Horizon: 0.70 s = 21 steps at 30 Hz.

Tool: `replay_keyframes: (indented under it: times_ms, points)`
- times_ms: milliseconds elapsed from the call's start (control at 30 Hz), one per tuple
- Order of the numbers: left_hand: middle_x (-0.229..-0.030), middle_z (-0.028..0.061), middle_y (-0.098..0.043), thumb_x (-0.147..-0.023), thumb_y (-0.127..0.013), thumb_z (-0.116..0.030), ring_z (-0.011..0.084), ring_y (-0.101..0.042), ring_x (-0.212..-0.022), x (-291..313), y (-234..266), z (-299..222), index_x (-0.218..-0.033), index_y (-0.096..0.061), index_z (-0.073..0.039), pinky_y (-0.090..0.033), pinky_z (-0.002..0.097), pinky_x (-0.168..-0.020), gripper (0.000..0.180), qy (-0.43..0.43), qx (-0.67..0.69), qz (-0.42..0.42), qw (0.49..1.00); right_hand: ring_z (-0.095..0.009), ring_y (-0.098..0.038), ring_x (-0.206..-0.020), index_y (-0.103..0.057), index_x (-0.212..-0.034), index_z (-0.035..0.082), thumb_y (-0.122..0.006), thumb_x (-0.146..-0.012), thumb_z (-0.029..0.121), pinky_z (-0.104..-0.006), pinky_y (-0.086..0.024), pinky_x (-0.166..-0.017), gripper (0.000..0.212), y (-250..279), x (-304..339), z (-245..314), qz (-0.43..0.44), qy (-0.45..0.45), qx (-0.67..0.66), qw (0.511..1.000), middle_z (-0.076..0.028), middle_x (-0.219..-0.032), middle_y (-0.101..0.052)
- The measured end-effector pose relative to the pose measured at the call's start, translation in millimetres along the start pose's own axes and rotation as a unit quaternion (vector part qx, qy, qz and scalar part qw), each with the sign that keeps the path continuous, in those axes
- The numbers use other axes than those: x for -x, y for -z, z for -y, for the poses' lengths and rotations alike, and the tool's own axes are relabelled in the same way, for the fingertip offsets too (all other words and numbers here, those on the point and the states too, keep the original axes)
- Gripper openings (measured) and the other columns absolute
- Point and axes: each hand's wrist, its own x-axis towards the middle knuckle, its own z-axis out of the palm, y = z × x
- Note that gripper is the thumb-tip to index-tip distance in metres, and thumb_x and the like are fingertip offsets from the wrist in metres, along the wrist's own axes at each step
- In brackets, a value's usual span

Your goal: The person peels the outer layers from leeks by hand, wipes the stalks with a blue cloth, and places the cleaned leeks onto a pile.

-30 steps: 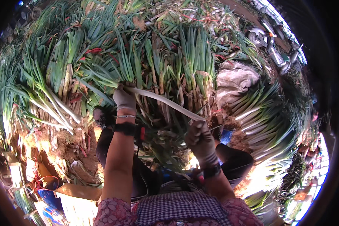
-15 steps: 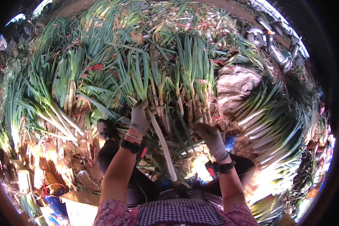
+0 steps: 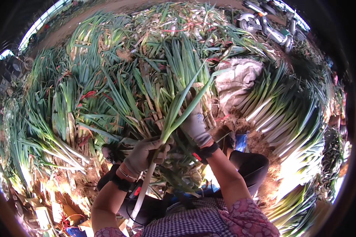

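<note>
A long green onion with a white stalk and green leaves slants across the middle, its white end low toward my lap. My left hand, in a pale glove, is closed round the stalk just below where the leaves fork. Beside the leaves, my right hand, also gloved, reaches forward to the right of the held onion. Leaves and blur hide most of its fingers, so I cannot tell what they grip. Upright untrimmed green onions stand packed just beyond both hands.
A neat row of cleaned green onions lies at right, beside a crumpled whitish sack. Several loose onions lie at left. Brown root scraps gather near my right knee. A scooter is at the far right.
My left hand has come down and nearer, bringing the green onion with it and tilting it rightward. My right hand has moved forward and left to its leaves. The view has shifted slightly.
</note>
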Motion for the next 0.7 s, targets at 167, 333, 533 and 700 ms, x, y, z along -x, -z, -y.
replay_keyframes:
  times_ms: [167, 333, 533, 700]
  points:
    - [-0.084, 0.006, -0.053, -0.098, -0.047, -0.021, 0.0084, -0.047, -0.063, 15, -10, 14, -0.122, -0.047, 0.006, -0.038, 0.0211, -0.054, 0.037, 0.003, 0.003, 0.018, 1.0, -0.041, -0.041, -0.123, -0.059, -0.121, 0.009, -0.069, -0.076, 0.022, -0.0502, -0.033, -0.103, 0.048, 31, 16, 22, 0.121, 0.194, 0.067, 0.971, -0.019, -0.13, -0.049]
    - [-0.08, 0.0064, -0.053, -0.097, -0.047, -0.021, 0.0082, -0.042, -0.055, 53, -6, 32, -0.121, -0.048, 0.006, -0.035, 0.0224, -0.048, 0.036, 0.003, 0.041, 0.0, 0.999, -0.038, -0.042, -0.124, -0.063, -0.113, 0.008, -0.067, -0.079, 0.021, -0.0497, -0.035, -0.102, 0.036, 36, 25, 40, 0.207, 0.29, 0.041, 0.934, -0.017, -0.126, -0.052]
    - [-0.071, 0.0038, -0.056, -0.097, -0.048, -0.022, 0.0096, -0.05, -0.054, 72, -1, 52, -0.108, -0.052, 0.002, -0.041, 0.0239, -0.044, 0.027, 0.028, 0.006, -0.074, 0.997, -0.041, -0.053, -0.107, -0.06, -0.113, 0.003, -0.064, -0.08, 0.007, -0.0471, -0.043, -0.092, 0.034, 38, 53, 22, 0.361, 0.25, -0.003, 0.898, -0.021, -0.113, -0.058]
    - [-0.078, 0.0063, -0.061, -0.097, -0.051, -0.022, 0.0111, -0.056, -0.057, 106, 41, 62, -0.109, -0.052, 0.0, -0.046, 0.024, -0.046, 0.025, -0.017, 0.05, -0.146, 0.988, -0.038, -0.06, -0.087, -0.063, -0.099, 0.003, -0.063, -0.079, 0.011, -0.0476, -0.047, -0.08, 0.022, -32, 98, 58, 0.327, 0.158, -0.034, 0.931, -0.016, -0.09, -0.063]
